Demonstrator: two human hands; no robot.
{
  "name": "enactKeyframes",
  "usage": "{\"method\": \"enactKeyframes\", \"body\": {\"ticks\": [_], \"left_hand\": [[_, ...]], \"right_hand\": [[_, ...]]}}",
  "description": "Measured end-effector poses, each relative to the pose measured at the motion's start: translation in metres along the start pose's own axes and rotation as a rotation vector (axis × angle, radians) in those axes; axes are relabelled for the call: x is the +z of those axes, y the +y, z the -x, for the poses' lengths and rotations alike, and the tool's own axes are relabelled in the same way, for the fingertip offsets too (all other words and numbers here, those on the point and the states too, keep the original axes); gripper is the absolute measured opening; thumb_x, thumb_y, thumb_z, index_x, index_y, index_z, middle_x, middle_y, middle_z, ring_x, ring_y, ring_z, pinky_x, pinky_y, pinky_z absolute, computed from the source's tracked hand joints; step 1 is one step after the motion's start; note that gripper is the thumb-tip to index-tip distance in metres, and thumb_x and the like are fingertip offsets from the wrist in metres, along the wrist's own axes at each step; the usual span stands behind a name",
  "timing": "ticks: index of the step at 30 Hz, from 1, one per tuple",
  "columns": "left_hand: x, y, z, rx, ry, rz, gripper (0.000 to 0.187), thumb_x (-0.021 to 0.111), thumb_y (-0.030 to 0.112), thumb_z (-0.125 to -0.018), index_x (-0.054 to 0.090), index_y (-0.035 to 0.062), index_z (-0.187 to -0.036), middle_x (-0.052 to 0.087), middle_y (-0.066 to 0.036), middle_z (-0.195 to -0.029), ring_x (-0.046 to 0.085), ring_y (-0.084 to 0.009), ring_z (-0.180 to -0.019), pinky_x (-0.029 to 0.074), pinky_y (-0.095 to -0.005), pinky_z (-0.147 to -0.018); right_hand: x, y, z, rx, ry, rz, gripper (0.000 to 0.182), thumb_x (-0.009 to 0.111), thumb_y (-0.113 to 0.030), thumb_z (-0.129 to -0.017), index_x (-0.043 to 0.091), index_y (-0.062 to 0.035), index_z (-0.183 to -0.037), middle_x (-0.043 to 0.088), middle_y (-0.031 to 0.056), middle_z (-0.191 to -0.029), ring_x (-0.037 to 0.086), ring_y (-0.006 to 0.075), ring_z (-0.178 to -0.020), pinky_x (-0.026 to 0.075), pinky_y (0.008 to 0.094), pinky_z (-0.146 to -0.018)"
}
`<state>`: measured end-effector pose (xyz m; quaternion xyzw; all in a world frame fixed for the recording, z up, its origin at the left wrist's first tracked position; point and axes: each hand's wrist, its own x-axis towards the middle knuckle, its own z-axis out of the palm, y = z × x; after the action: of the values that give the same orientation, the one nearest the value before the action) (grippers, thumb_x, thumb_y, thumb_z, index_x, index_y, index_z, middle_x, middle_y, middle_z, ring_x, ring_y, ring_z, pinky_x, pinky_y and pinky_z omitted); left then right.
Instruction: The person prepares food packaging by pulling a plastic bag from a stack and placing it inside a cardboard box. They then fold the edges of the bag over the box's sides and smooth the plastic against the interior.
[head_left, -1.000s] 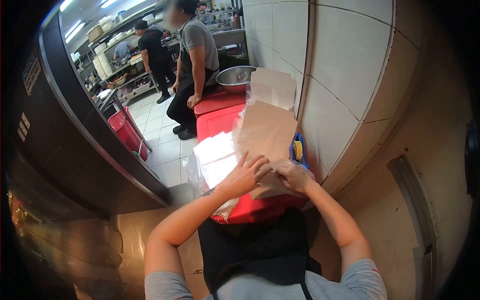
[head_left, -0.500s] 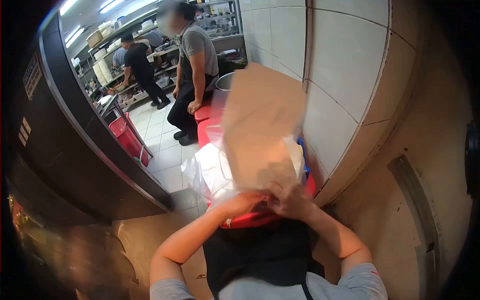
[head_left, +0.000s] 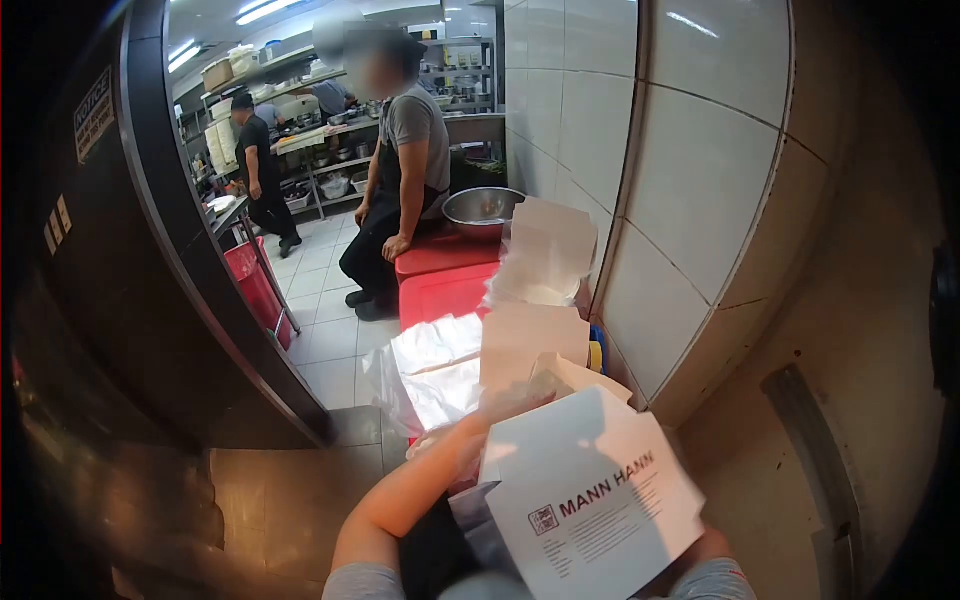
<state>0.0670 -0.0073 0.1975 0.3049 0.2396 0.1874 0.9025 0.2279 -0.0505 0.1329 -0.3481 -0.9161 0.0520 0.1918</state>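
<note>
A white cardboard takeout box (head_left: 590, 500), printed "MANN HANN" and partly folded, is tilted up in front of my body. At its far edge my left hand (head_left: 520, 400) is closed around a brown-lined flap, its fingertips partly covered and blurred. The box hides my right hand; only part of that forearm (head_left: 712, 545) shows beside its lower right edge. Just beyond my left hand stands a brown cardboard panel (head_left: 530, 340). White plastic bags (head_left: 435, 365) lie to the left of it. Another open carton (head_left: 548, 250) is farther back.
Red lidded containers (head_left: 445, 290) form the surface ahead, with a steel bowl (head_left: 484, 207) at the far end. A person (head_left: 405, 160) sits on them, one hand on the edge. A tiled wall (head_left: 700, 160) borders the right, a dark door (head_left: 110, 250) the left.
The brown panel raised between both hands has come down, and the white printed side of a box now faces me. My right hand has gone behind it. A background worker has turned and moved left.
</note>
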Motion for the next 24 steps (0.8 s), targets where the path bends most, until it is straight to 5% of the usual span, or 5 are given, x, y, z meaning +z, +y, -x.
{"method": "enactKeyframes", "body": {"ticks": [4,8,10,14,24], "left_hand": [[-0.029,0.021,-0.027,0.461,-0.548,0.159,0.055,0.046,0.042,-0.094,0.042,0.0035,-0.133,0.043,-0.008,-0.136,0.046,-0.0181,-0.119,0.039,-0.0326,-0.098],[-0.110,-0.001,-0.066,0.729,0.311,-0.973,0.048,0.053,0.043,-0.089,0.055,0.0073,-0.121,0.060,-0.013,-0.115,0.055,-0.0210,-0.109,0.036,-0.0367,-0.097],[-0.110,-0.024,-0.055,0.590,0.437,-1.611,0.044,0.059,0.044,-0.084,0.062,0.0076,-0.107,0.064,-0.014,-0.099,0.060,-0.0245,-0.097,0.039,-0.0401,-0.092],[-0.091,-0.042,-0.037,0.280,0.215,-2.037,0.023,0.062,0.031,-0.074,0.063,0.0097,-0.083,0.064,-0.010,-0.085,0.061,-0.0265,-0.090,0.035,-0.0484,-0.094],[-0.132,-0.116,-0.031,0.708,0.219,-1.622,0.008,0.060,0.017,-0.079,0.055,0.0124,-0.085,0.057,-0.005,-0.082,0.058,-0.0252,-0.084,0.040,-0.0430,-0.088]], "right_hand": [[0.010,0.025,-0.005,0.041,0.234,-0.047,0.030,0.058,-0.013,-0.075,0.060,-0.0045,-0.103,0.058,0.0160,-0.107,0.054,0.0361,-0.102,0.043,0.0451,-0.090],[0.009,0.064,-0.011,0.230,0.535,-0.292,0.035,0.058,-0.014,-0.077,0.060,-0.0029,-0.110,0.057,0.0193,-0.113,0.053,0.0384,-0.106,0.040,0.0467,-0.096],[-0.034,0.078,-0.027,0.143,0.778,0.137,0.032,0.056,-0.011,-0.077,0.060,-0.0017,-0.107,0.058,0.0202,-0.109,0.053,0.0399,-0.103,0.041,0.0476,-0.093],[-0.112,0.114,-0.078,0.007,0.943,0.475,0.040,0.054,0.002,-0.074,0.054,0.0036,-0.114,0.058,0.0210,-0.097,0.056,0.0405,-0.092,0.045,0.0395,-0.082],[-0.150,0.211,-0.257,-0.011,0.969,0.606,0.023,0.052,0.009,-0.062,0.052,-0.0032,-0.082,0.049,0.0165,-0.081,0.049,0.0381,-0.077,0.039,0.0469,-0.066]]}}
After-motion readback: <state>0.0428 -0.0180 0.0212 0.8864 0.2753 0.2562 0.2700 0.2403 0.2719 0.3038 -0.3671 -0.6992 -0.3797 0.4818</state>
